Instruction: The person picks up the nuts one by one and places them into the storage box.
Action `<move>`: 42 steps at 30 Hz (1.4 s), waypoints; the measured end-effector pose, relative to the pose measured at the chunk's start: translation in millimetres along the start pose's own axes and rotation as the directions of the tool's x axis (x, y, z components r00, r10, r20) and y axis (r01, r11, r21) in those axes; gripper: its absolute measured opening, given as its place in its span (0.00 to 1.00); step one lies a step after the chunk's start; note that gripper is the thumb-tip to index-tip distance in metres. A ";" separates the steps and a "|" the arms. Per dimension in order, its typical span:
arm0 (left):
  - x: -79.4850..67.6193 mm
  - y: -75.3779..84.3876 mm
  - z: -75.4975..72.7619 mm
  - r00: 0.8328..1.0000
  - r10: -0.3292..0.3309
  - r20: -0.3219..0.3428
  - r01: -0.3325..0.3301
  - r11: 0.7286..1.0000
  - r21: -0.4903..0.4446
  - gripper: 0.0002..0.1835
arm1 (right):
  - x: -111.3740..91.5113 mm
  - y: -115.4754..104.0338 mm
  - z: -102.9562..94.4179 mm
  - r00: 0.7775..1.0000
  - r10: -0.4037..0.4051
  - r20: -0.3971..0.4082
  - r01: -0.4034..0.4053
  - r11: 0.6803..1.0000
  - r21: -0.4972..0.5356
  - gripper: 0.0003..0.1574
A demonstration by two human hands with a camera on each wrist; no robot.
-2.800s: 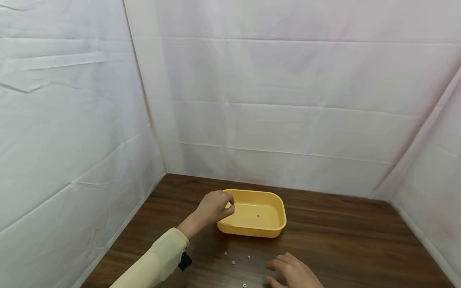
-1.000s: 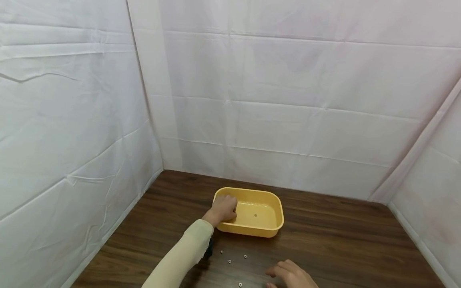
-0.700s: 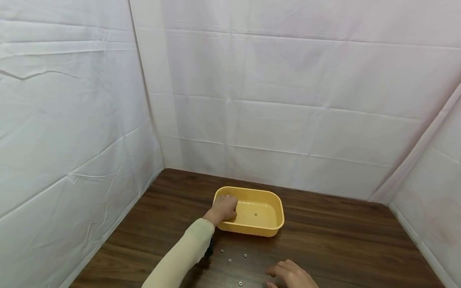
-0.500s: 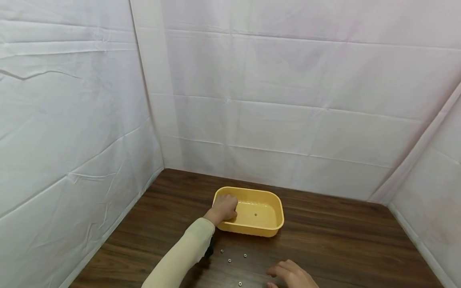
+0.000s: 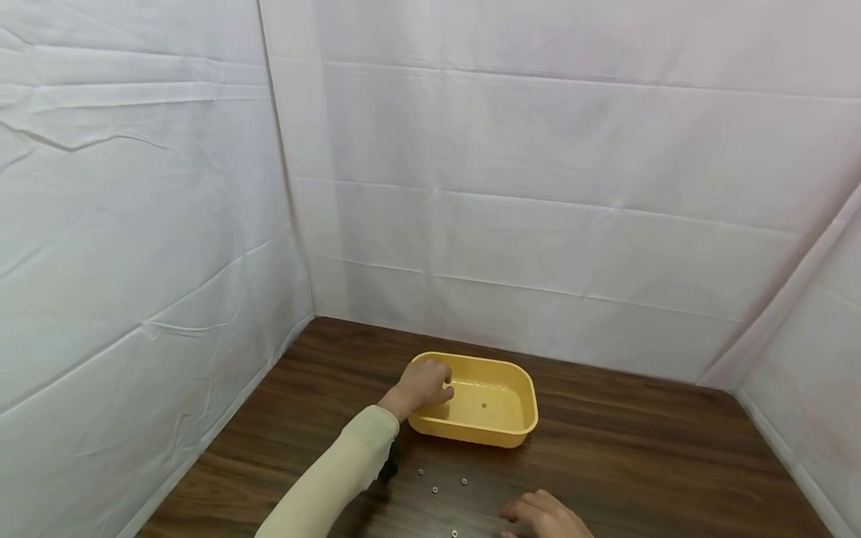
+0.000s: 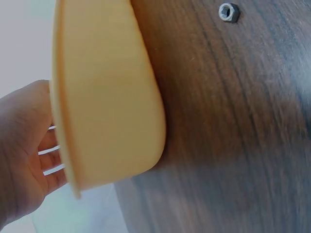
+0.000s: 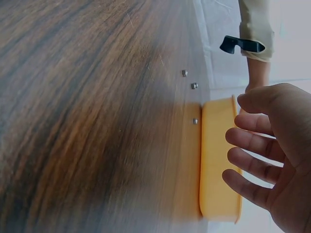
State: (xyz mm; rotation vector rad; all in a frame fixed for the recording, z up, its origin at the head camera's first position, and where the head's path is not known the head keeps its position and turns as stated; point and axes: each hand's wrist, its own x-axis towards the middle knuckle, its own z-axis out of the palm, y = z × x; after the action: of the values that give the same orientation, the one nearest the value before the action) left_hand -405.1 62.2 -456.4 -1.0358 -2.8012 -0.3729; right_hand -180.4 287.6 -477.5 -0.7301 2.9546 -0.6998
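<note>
A yellow plastic tub [image 5: 516, 433] stands on the wooden table with one small nut [image 5: 483, 406] on its floor. Over the tub's left part, my left hand [image 5: 424, 385] reaches past the near rim, thumb and fingers apart. Its fingertips are hidden behind the tub wall in the left wrist view, where the fingers look loosely bent. My right hand [image 5: 545, 515] hovers near the front edge of the head view, fingers relaxed and spread, holding nothing. Several metal hex nuts [image 5: 464, 482] lie on the table between the tub and my right hand; one nut [image 6: 229, 12] shows in the left wrist view.
White cloth walls [image 5: 538, 187] enclose the dark wooden table [image 5: 625, 448] at the back and both sides. A black strap piece [image 7: 243, 44] sits on the left sleeve cuff.
My left hand, pinched above the tub's left side at first, went down into it and paused there. Now it is slightly raised with thumb and fingers parted. My right hand has barely moved.
</note>
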 end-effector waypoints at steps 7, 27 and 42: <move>-2.9 3.0 -12.6 1.000 -0.017 -0.026 0.016 0.999 -0.031 0.17 | 1.9 0.9 -0.8 1.000 0.025 0.019 -0.025 1.000 0.010 0.18; -66.5 23.2 -53.8 0.979 0.064 -0.193 -0.086 0.990 -0.109 0.13 | 8.5 4.9 -2.3 0.999 -0.048 0.001 0.048 0.999 -0.006 0.17; -120.9 29.9 -18.8 0.987 0.007 -0.161 -0.045 0.972 -0.231 0.11 | 17.5 9.0 -1.1 0.994 0.013 0.105 -0.020 0.998 0.067 0.22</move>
State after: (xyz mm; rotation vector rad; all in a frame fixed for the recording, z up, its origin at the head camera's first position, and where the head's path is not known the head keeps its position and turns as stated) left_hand -293.5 3.8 -457.9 -1.0344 -2.6449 -0.7624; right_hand -200.0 287.4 -478.9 -0.7140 2.8245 -0.7327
